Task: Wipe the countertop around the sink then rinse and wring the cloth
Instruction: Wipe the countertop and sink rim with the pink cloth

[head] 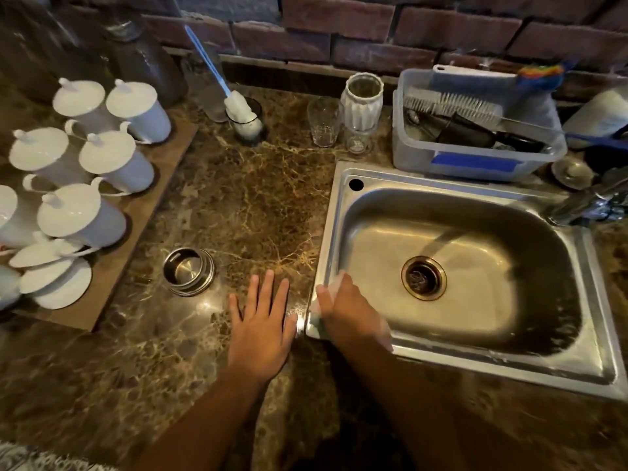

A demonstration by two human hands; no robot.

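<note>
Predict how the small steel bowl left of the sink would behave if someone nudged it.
The steel bowl looks thin and empty, so probably light. It sits upright on polished countertop, so it would likely slide rather than tip.

Place: you were standing at a kitchen counter.
Sink: a steel basin (475, 266) was set into your brown marble countertop (238, 205).
Wall: brick (373, 25) ran behind it.
Crockery: lidded white cups (112, 158) sat on your left.
Washing-up: brushes lay in a plastic tub (475, 158); glasses (324, 122) stood beside it.
</note>
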